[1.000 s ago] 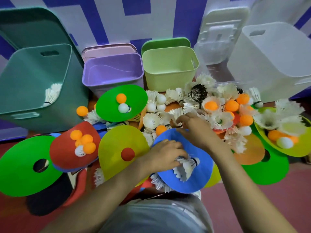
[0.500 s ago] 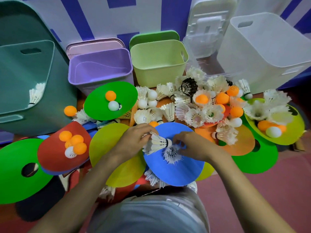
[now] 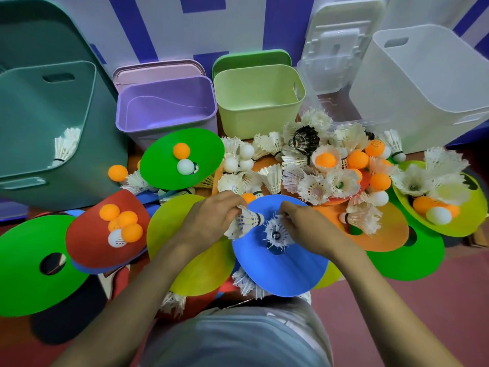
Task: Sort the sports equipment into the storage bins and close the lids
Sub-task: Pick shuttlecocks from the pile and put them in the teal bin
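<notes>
Striped wall [image 3: 238, 22]; feathered shuttlecock [image 3: 246, 221] gripped.

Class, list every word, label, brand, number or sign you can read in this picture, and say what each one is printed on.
Nothing here can be read for certain.
Orange ball at the back right: dark print, too blurred to read.
White ball on the red disc: small dark marks, too small to read.
Shuttlecock near the centre: faint blue mark, unreadable.
Bins and lids: no lettering visible.
</notes>
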### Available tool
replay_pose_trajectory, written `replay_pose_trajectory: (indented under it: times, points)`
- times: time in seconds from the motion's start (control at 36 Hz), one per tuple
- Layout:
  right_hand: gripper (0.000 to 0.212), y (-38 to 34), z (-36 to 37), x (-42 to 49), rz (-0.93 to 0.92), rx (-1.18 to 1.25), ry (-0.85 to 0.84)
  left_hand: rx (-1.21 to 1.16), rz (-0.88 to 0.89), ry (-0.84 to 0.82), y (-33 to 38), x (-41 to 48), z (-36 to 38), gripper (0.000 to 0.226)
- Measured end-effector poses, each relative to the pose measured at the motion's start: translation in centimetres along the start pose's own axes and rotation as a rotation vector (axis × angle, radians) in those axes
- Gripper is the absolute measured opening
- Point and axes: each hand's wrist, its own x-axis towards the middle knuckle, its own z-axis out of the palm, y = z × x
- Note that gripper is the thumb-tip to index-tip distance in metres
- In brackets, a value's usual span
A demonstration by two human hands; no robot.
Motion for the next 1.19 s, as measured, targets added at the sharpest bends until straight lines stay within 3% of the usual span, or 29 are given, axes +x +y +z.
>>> replay_pose_trajectory:
  times: [0.22,0.33,0.58,0.78,0.92,1.06,1.19]
  points:
    - [0.01,-1.1,-2.3,0.4,-0.002,0.254,0.078,-0.124,-0.053,0.065,0.1,0.2,-1.0,0.028]
    - [0.008,-2.6,-4.1,2.0,-0.048,0.221,0.182,-0.171,-0.075,0.253,0.0,0.6,-2.1,0.019]
    - [0.006,-9.4,-8.0,8.8,-0.312,0.191,0.557,-0.054,-0.121,0.644,-2.6,0.5,-9.4,0.023]
    - [0.006,-18.1,-8.6,16.1,-0.484,0.165,0.531,0.068,-0.238,0.857,-7.4,-0.7,-15.5,0.015]
    - [0.01,-24.9,-8.3,21.6,-0.557,0.137,0.481,0.102,-0.383,0.953,-11.9,-2.4,-20.0,0.023]
    - [0.012,-31.1,-7.2,26.7,-0.629,0.086,0.433,0.117,-0.636,0.924,-16.4,-4.3,-23.7,0.03]
    - [0.02,-35.4,-4.8,30.9,-0.524,-0.142,0.299,0.212,-0.863,0.623,-21.0,-4.3,-25.0,0.045]
